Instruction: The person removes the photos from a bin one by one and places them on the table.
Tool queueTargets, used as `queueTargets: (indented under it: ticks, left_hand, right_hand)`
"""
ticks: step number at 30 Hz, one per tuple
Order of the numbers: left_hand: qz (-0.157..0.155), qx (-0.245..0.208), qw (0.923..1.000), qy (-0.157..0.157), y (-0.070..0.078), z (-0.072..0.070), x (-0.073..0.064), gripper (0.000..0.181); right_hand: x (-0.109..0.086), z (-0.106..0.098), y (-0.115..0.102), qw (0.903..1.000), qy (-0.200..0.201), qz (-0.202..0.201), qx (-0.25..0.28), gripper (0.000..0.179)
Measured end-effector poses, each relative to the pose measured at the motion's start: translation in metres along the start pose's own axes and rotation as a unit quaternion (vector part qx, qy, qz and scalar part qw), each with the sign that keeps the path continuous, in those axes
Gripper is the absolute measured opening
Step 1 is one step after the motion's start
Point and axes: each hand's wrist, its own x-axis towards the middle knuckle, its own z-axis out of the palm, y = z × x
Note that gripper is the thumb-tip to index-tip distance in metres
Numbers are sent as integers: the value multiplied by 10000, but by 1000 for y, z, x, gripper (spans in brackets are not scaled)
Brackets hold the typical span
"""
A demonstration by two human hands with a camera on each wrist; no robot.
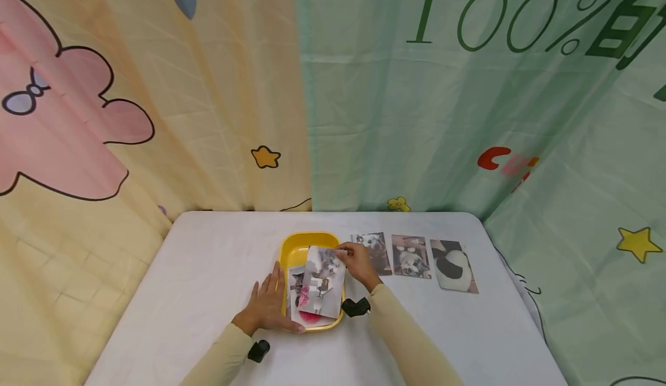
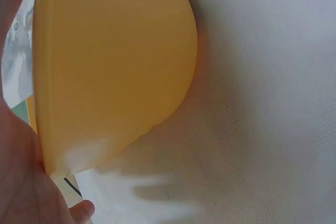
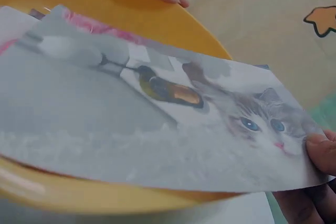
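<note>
A yellow plastic basin (image 1: pixel 298 240) stands on the white table, with picture cards lying inside it. My right hand (image 1: pixel 358 263) pinches the upper right corner of a cat picture card (image 1: pixel 324 282), thumb on top, fingers beneath. In the right wrist view this cat picture card (image 3: pixel 210 129) slants across the basin and shows a grey-and-white kitten with blue eyes. Below it lies another card (image 1: pixel 296 311) with a pink patch. My left hand (image 1: pixel 267 305) rests along the basin's left rim with its fingers spread; the left wrist view shows the basin's outer wall (image 2: pixel 115 66) beside the palm.
To the right of the basin, three picture cards lie in a row: a cat card (image 1: pixel 378 250), a second animal card (image 1: pixel 411 257) and a dark-and-pale card (image 1: pixel 454 266). Patterned curtains (image 1: pixel 364 114) hang behind the white table (image 1: pixel 218 270) and at its sides.
</note>
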Motion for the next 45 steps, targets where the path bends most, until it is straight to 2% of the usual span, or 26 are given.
queueTargets:
  ticks: [4,6,11,13,16,18,22,27,31,36,39,42,45]
  left_hand:
    - [-14,-7,10000,38,-1,2,0,150]
    - [-23,1,10000,51,-2,3,0,150]
    - [-29,26,10000,75,-3,4,0,149]
    - [-29,41,10000,79,-2,4,1,149]
    - [-45,23,10000,70,-2,5,1,149]
    - [-58,8,10000,60,-2,5,1,150]
    - [-90,-11,9999,43,-1,5,0,150]
    - [-102,-9,9999,5,-1,4,1,150]
    - [-82,10,10000,41,0,3,1,149]
    - [-93,12,9999,41,1,2,0,149]
    - [-96,0,9999,31,1,1,-1,149]
    - [-92,-8,10000,31,1,1,-1,149]
    - [-91,-13,10000,38,1,2,0,149]
  right_hand:
    - [2,-12,1,9994,237,140,189,15]
    - [2,-19,0,9990,368,79,260,15]
    - [2,-39,1,9976,672,-72,132,17]
    - [1,-47,4,9974,719,-16,64,17]
    - [-2,-60,9,9971,696,244,160,18]
    - [-7,-68,12,9953,699,604,288,18]
    - [-15,-82,17,9898,807,1076,475,19]
    - [-25,-94,31,9885,866,1129,506,19]
    - [-35,-97,45,9891,907,1058,468,18]
    - [-51,-92,57,9861,864,1396,255,17]
    - [-59,-85,62,9849,738,1525,365,17]
    - [-65,-78,67,9862,670,1466,377,16]
    - [-69,-72,75,9889,607,1344,173,14]
